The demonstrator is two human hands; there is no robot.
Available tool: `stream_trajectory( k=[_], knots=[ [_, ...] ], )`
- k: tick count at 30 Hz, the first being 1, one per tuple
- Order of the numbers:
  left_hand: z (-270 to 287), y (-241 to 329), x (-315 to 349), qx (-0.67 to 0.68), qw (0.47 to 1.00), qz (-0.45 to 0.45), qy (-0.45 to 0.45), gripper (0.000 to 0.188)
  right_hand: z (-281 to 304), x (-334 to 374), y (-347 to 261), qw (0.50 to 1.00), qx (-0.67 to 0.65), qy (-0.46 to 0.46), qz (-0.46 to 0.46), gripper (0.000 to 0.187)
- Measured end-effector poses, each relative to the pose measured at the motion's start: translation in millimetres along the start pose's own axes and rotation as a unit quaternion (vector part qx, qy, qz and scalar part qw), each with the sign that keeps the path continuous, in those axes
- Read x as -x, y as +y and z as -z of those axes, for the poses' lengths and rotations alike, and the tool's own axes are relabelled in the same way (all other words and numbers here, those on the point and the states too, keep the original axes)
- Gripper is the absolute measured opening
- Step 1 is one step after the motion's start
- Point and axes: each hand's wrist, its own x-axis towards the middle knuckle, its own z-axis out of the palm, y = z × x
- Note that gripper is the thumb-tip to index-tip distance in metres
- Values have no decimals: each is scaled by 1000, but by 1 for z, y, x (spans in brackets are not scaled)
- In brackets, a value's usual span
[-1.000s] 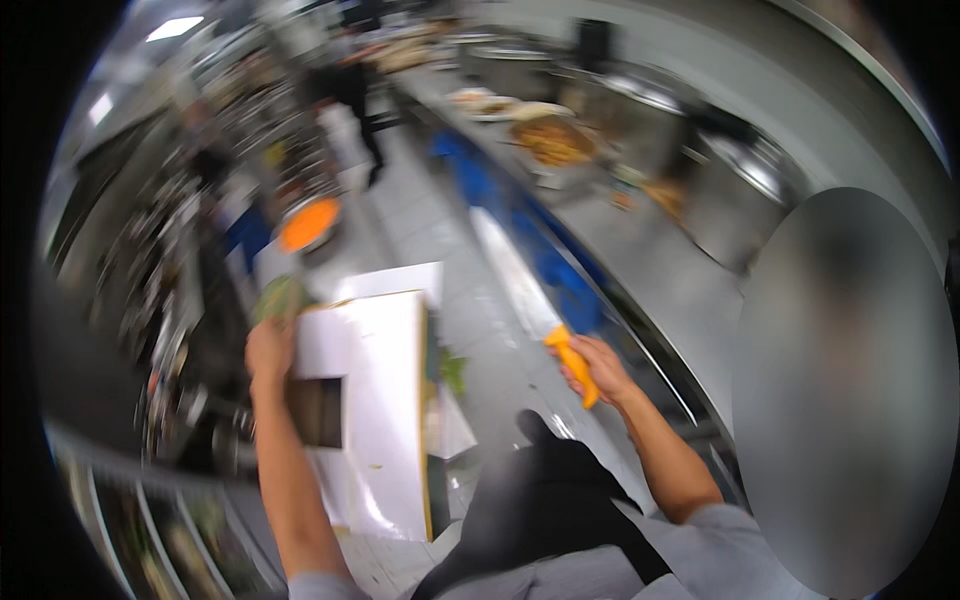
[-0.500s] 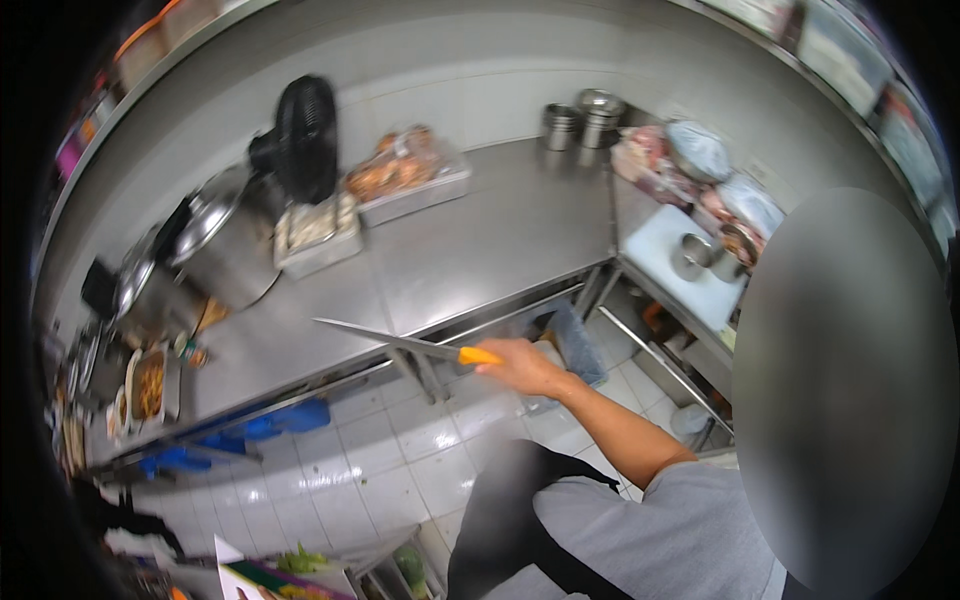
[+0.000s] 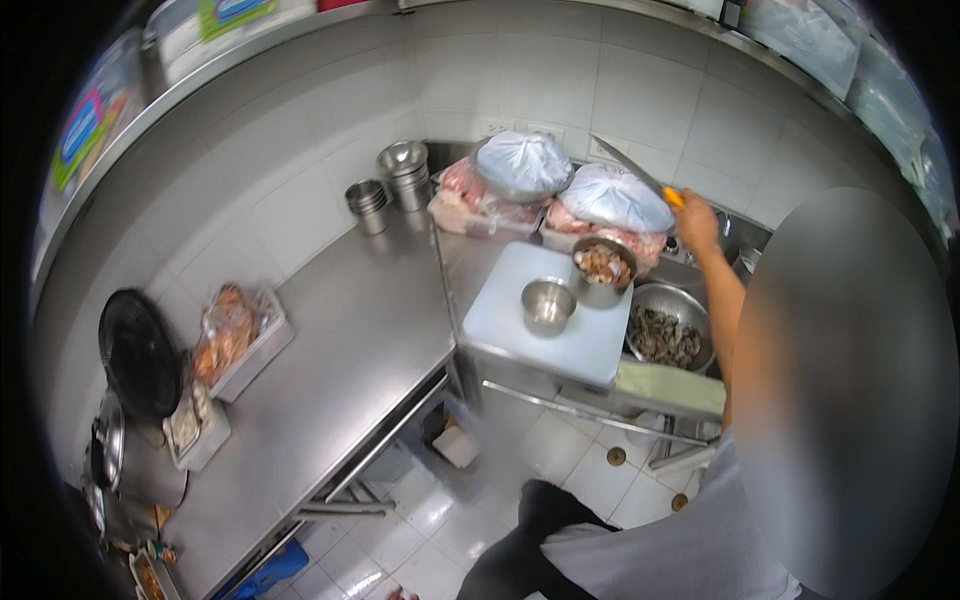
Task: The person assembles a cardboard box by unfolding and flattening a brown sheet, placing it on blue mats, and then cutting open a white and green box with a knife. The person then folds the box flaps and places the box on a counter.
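My right hand (image 3: 697, 222) is closed round the orange handle of a long-bladed knife (image 3: 632, 170). Its blade points up and left, in front of the tiled wall and over a white plastic bag (image 3: 615, 198). Below and to the left of the hand, a steel pot (image 3: 604, 268) with chopped pieces and a steel bowl (image 3: 548, 306) stand on a white cutting board (image 3: 497, 290). Beneath my forearm, a steel colander (image 3: 668, 330) holds grey shrimp. My left hand is out of view.
Tubs of pinkish raw meat (image 3: 485, 212) line the wall behind the board. A green cloth (image 3: 670, 388) lies along the front edge. The steel counter (image 3: 350, 310) runs leftward, bearing stacked steel cups (image 3: 368, 205), a tray of bagged food (image 3: 240, 345) and a black fan (image 3: 138, 350).
My view has turned to the right. The right hand has carried the knife from the long counter's front edge to the wall side, beyond the cutting board, and the blade is now raised.
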Motion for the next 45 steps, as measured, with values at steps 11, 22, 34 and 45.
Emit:
stream_trajectory(
  k=[11,22,34,45],
  knots=[
    [-114,12,11,42,954,280,-102,27,-110,-251,232,873,443,89,183,15],
    [-92,32,60,85,976,164,119,38,-175,-284,158,915,344,-53,203,47],
    [-164,54,159,81,962,255,54,41,-68,-8,-182,728,-366,-288,503,28],
    [-156,10,190,229,886,245,322,32,-33,217,-259,471,-391,-617,494,31]
  ],
)
